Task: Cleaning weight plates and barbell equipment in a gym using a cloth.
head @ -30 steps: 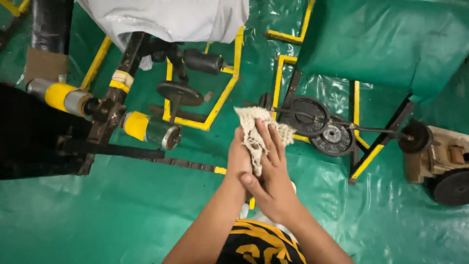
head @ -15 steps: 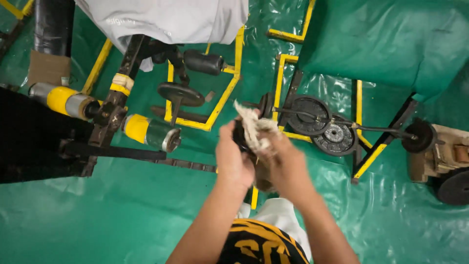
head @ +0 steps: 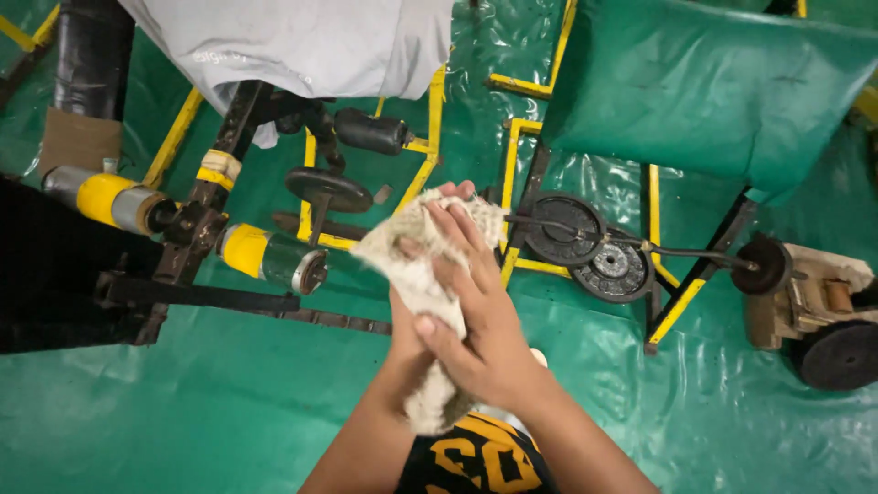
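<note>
A beige, rough-woven rag (head: 413, 265) lies spread between my two hands, held up in front of me. My right hand (head: 476, 311) presses flat on top of the rag with its fingers stretched forward. My left hand (head: 448, 194) sits underneath, mostly hidden by the rag; only its fingertips show at the far edge. Both hands hover above the green plastic sheet (head: 183, 402) on the floor, near the yellow and black metal gym frame (head: 416, 174).
Black weight plates (head: 594, 247) on a thin bar lean against the yellow frame at right. Yellow and silver rollers (head: 270, 256) stick out at left. A grey cloth (head: 302, 41) drapes equipment at top, a green-covered bench (head: 722, 91) stands top right.
The rag was bunched between my hands half a second ago; now it is spread out, with my right hand flat over it and my left beneath. The view shifted slightly.
</note>
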